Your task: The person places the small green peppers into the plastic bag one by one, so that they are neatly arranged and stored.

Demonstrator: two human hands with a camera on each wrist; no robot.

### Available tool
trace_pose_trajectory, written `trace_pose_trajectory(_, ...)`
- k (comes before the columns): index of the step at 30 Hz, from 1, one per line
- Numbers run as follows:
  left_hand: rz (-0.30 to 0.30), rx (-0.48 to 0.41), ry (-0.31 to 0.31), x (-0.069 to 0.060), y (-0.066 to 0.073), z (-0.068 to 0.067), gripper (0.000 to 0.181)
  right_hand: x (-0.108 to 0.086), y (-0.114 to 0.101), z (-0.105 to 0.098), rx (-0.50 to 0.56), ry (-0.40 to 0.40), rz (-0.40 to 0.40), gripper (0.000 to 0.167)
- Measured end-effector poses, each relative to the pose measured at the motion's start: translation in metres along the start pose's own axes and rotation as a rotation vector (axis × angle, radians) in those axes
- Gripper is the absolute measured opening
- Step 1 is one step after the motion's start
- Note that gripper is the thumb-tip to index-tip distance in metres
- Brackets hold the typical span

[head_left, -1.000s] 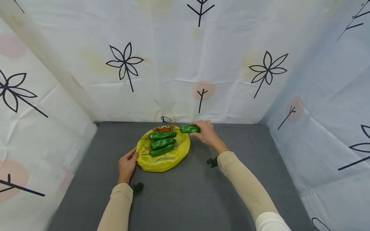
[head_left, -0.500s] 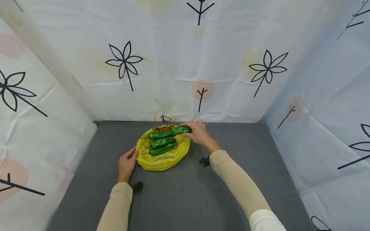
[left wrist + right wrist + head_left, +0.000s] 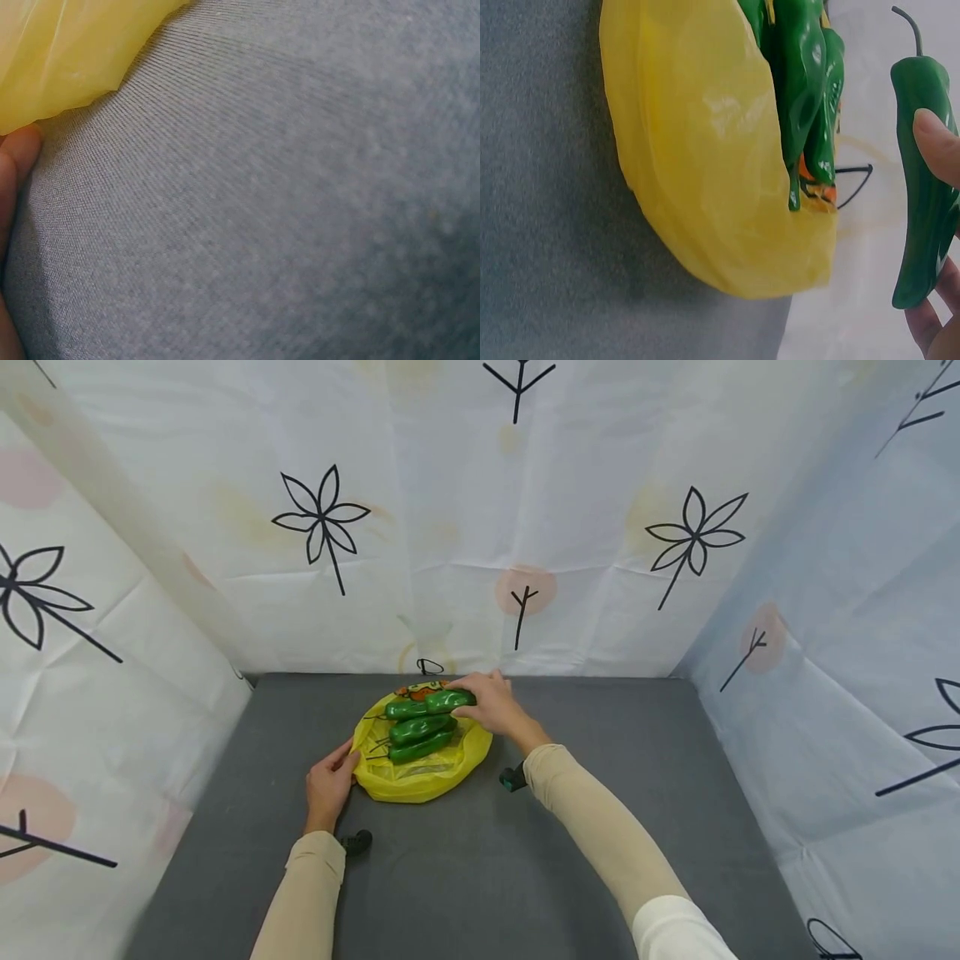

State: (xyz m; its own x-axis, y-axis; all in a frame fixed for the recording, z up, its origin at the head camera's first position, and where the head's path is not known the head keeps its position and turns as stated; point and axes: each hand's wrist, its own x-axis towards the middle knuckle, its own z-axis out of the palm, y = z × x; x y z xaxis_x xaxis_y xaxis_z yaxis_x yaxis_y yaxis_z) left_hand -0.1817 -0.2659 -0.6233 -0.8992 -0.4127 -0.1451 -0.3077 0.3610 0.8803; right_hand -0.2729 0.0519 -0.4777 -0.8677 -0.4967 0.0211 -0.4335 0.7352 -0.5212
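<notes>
A yellow plastic bag with a rolled-down rim lies on the grey surface, an orange and black print showing at its back. Several long green peppers lie side by side in it, stems to the left. My right hand grips another green pepper above the bag's back right part; the right wrist view shows my thumb across this pepper. At the bag's left rim, my left hand pinches the yellow plastic. Only parts of its fingers appear in the left wrist view, partly under the bag's edge.
The dark grey table extends around the bag. White cloth walls with plant drawings rise at the back and both sides. Dark wrist-worn devices stick out at both wrists.
My right hand has carried its green pepper leftward, from the bag's right edge to above the peppers inside. My left hand has stayed at the left rim.
</notes>
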Motion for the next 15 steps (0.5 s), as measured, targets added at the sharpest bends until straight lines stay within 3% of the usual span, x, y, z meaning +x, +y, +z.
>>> trace_pose_trajectory(15, 0.007, -0.002, 0.000, -0.002, 0.002, -0.001, 0.045, 0.015, -0.017, 0.023, -0.018, -0.040, -0.007, 0.050)
